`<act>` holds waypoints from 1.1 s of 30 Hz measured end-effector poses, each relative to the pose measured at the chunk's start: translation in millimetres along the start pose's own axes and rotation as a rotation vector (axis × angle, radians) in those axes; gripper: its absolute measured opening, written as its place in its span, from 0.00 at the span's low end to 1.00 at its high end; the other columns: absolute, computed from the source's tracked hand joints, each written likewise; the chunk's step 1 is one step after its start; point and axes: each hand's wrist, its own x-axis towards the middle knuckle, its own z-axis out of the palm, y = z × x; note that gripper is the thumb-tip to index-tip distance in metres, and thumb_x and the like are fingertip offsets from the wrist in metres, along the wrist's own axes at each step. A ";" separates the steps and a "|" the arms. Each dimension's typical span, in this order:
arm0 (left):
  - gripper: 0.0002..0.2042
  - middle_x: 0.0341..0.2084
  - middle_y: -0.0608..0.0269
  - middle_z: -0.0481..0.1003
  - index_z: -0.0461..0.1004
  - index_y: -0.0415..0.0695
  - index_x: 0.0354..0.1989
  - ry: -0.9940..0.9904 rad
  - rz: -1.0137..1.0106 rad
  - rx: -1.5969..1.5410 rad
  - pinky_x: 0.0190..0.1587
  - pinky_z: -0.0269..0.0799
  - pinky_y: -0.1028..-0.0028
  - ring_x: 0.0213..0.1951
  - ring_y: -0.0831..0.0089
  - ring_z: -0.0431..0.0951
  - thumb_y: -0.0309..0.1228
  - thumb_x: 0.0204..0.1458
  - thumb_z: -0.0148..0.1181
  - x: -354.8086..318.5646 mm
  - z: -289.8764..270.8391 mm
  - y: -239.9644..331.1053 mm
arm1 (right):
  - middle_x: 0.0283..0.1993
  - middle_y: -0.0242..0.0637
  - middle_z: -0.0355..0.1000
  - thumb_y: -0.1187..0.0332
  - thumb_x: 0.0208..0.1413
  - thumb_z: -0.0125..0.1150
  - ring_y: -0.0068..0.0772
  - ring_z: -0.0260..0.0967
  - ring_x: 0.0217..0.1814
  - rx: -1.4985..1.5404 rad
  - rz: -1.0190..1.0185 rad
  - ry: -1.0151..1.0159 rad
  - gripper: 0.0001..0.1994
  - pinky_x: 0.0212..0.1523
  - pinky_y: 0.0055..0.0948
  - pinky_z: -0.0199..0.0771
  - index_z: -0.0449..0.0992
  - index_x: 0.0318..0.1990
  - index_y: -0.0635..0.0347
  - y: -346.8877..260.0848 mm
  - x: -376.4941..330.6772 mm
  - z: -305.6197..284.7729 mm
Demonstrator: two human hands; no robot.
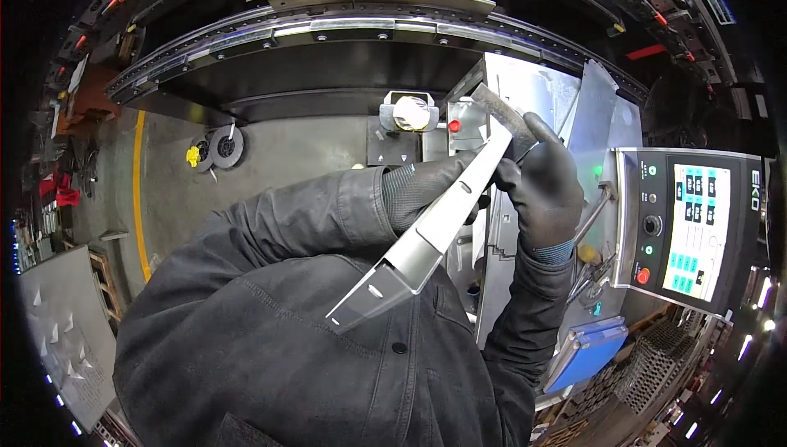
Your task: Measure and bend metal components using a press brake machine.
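Observation:
A long bent sheet-metal part (438, 219), bright and folded into a channel with small slots, slants across in front of my chest. My left hand (430, 189), in a black glove with a grey cuff, is closed round the part from behind, and its fingers are largely hidden. At the part's upper end, a dark flat steel bar (498, 108) sticks out from my right hand (545, 183). That hand, also gloved, has its fingers bent round the bar, with the thumb side against the end of the part. I cannot tell whether bar and part touch.
Ahead stretches a large press machine's beam (352, 33). Right of my hands are a metal cabinet top (533, 86) and a control panel (648, 222) with a lit screen. Blue folders (586, 357) hang lower right. A foot pedal (227, 146) lies on the floor at left.

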 end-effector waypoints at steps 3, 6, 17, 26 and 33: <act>0.15 0.15 0.63 0.72 0.69 0.37 0.33 0.083 0.089 0.073 0.11 0.72 0.80 0.12 0.76 0.72 0.39 0.51 0.55 -7.0 9.5 -9.2 | 0.21 0.30 0.66 0.82 0.42 0.60 0.16 0.58 0.19 0.056 -0.010 0.000 0.27 0.21 0.13 0.63 0.65 0.55 0.61 5.6 -2.1 1.6; 0.16 0.20 0.57 0.73 0.69 0.37 0.35 -0.033 0.322 0.219 0.17 0.75 0.75 0.17 0.73 0.74 0.40 0.50 0.57 -7.3 -4.1 -8.8 | 0.21 0.30 0.66 0.82 0.42 0.60 0.16 0.58 0.18 0.081 -0.023 0.060 0.27 0.21 0.13 0.62 0.65 0.55 0.60 1.8 -3.6 -1.8; 0.18 0.42 0.51 0.65 0.61 0.40 0.51 -0.643 -0.258 -0.316 0.34 0.76 0.68 0.38 0.63 0.69 0.32 0.53 0.52 -7.1 -76.1 -24.3 | 0.23 0.30 0.67 0.82 0.42 0.61 0.16 0.59 0.19 0.068 0.018 0.249 0.28 0.20 0.10 0.61 0.64 0.55 0.63 40.8 11.1 -47.3; 0.18 0.41 0.53 0.65 0.59 0.43 0.52 -0.572 -0.360 -0.303 0.37 0.75 0.70 0.37 0.65 0.69 0.31 0.54 0.50 -30.6 -39.3 -24.3 | 0.23 0.31 0.66 0.83 0.42 0.60 0.16 0.58 0.19 0.070 0.062 0.183 0.28 0.22 0.12 0.62 0.64 0.55 0.64 53.7 10.7 -42.0; 0.14 0.36 0.54 0.70 0.60 0.42 0.50 -0.340 -0.256 -0.106 0.32 0.77 0.66 0.35 0.62 0.75 0.31 0.56 0.47 -41.2 -24.2 -26.6 | 0.22 0.30 0.65 0.83 0.42 0.60 0.16 0.58 0.19 0.126 0.102 0.168 0.27 0.22 0.12 0.62 0.64 0.55 0.65 54.9 9.0 -41.6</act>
